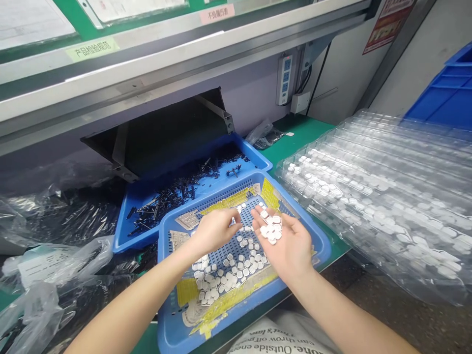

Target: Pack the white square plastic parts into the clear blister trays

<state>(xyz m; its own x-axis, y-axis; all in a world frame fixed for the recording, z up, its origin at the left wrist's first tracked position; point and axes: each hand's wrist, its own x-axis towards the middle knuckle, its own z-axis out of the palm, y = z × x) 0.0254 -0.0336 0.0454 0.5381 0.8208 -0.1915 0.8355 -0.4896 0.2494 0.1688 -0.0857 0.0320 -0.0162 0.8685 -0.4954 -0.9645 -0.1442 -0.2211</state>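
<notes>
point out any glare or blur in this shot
In the head view, glare streaks the stacked clear plastic blister trays, muddying the white parts inside; the right hand looks sharp, with no motion blur; the shelf rail bows slightly from wide-angle distortion.

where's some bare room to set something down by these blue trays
Bare green bench mat shows between the rear blue tray and the stacked clear plastic trays. Crowded: the front blue tray, strewn with white pieces, and the crumpled plastic bags to its left.

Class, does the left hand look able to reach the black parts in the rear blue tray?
Probably yes: the left hand is close to the black parts; only the front tray's rim lies between.
</notes>
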